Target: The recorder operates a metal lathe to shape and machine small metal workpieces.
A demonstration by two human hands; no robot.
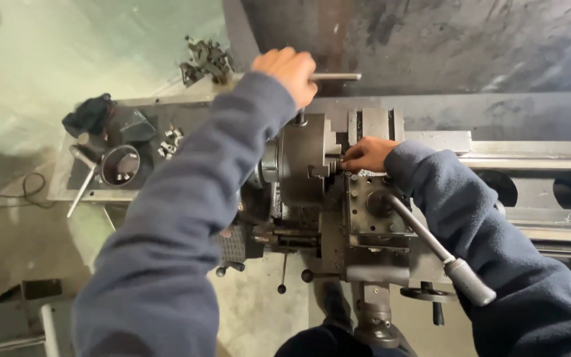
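I look down on a metal lathe. My left hand [289,69] is closed around the cross handle of a chuck key [336,77], whose shaft goes down into the round grey chuck [302,158]. My right hand [367,154] reaches in at the chuck's face, fingers pinched on something small at the jaws; what it holds is hidden. Just under that hand sits the tool post [376,205], with a long lever [441,254] slanting toward me.
On the headstock top [94,188] at left lie a metal cup [120,165], a dark rag [90,114] and small loose parts. The lathe bed [530,155] runs to the right. Control levers and a handwheel [424,293] stick out at the front.
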